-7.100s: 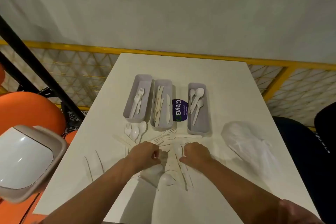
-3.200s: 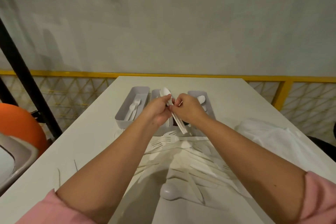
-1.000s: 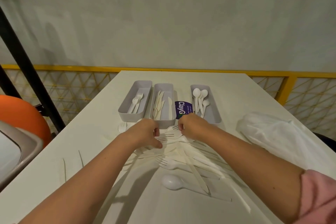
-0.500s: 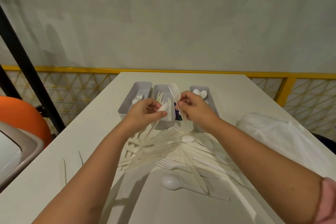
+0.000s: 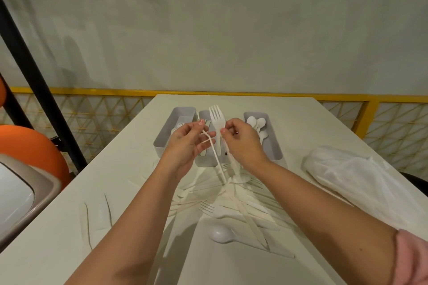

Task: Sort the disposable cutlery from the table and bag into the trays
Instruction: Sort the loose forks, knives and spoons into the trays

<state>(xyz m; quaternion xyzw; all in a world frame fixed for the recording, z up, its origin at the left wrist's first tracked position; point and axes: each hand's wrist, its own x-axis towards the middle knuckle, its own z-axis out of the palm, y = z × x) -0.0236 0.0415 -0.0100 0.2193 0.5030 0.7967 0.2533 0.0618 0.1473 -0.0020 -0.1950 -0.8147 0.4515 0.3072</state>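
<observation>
mostly undone: three grey plastic trays point(image 5: 162, 141) hold few pieces. right hand point(image 5: 240, 143) pinches a white plastic fork point(image 5: 217, 118) upright above them, left hand point(image 5: 187, 146) pinches a thin white strip point(image 5: 214, 152); the scattered cutlery pile point(image 5: 231, 201) and translucent bag point(image 5: 347, 176) are left to sort.

Nothing legible: no text, label, brand or number reads on trays point(image 5: 159, 143), cutlery point(image 5: 231, 203), bag point(image 5: 347, 176) or table point(image 5: 289, 118).

Your white table point(image 5: 301, 127) carries three grey trays point(image 5: 273, 148) side by side toward its far end, with loose cutlery point(image 5: 231, 199) spread just in front of them and one spoon point(image 5: 222, 236) nearest you. A crumpled clear bag point(image 5: 352, 178) lies on the right, and two thin strips point(image 5: 87, 222) lie on the left.
</observation>
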